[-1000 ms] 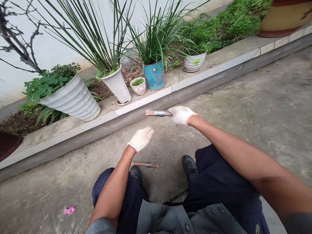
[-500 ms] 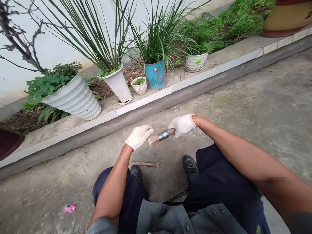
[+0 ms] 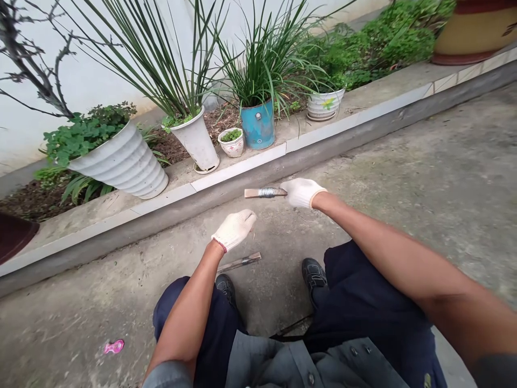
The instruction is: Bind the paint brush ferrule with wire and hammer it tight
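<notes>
The right hand (image 3: 302,193), in a white knit work glove, pinches the butt end of a flat wooden strip (image 3: 266,192) between its fingers and thumb, and the strip sticks out level toward 9 o'clock, with a band of silvery wire (image 3: 267,192) wound round its middle. The left hand (image 3: 234,230), gloved the same way and with a red cord bracelet (image 3: 220,247) at the wrist, sits at about 8 o'clock from the right hand, well clear of the strip, fingers pressed together and pointing toward 2 o'clock (whether they pinch some fine thread, the picture is too coarse to tell). A second wire-banded strip (image 3: 239,262) lies tilted on the concrete ground (image 3: 404,161) at 6 o'clock from the left hand, just beside the left shoe (image 3: 225,288). Both hands are held over the person's dark trousers (image 3: 202,318). At 12 o'clock, past a tiled concrete kerb (image 3: 238,170), stand a blue pot (image 3: 257,125) and white planters (image 3: 125,161) of long-leaved plants
</notes>
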Demonstrator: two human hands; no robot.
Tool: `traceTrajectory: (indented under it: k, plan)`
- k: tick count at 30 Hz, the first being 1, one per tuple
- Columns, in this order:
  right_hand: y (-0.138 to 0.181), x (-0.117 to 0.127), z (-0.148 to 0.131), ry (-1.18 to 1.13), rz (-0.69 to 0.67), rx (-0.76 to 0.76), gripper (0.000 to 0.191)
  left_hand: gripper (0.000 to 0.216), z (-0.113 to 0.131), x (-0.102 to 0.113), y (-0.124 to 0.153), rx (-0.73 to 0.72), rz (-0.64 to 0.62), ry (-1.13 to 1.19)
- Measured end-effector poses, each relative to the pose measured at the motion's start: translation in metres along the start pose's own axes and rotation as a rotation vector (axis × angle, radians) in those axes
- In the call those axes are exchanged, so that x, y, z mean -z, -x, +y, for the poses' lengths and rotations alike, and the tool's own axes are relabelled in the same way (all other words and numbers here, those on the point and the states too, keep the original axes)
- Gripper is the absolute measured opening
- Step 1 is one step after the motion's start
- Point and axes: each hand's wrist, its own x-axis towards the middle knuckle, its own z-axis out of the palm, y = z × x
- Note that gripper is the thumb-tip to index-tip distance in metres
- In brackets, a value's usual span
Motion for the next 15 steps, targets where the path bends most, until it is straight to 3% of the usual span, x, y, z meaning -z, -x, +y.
traceTrajectory:
  k: [4,8,12,15]
  plan:
    - [0.005,-0.006,-0.010,0.162,-0.117,-0.052,0.041,0.036,0.001,0.003,0.001,-0.045,-0.005,-0.159]
    - [0.016,-0.009,-0.019,0.235,-0.209,0.089,0.038,0.034,0.001,0.008,0.000,-0.072,0.054,-0.281]
    - [0.023,-0.008,-0.013,0.088,-0.340,0.323,0.023,0.033,-0.002,0.012,0.001,-0.076,0.045,-0.203]
    - [0.026,-0.004,-0.003,-0.059,-0.388,0.400,0.016,0.034,-0.004,0.013,0.001,-0.086,0.028,-0.059]
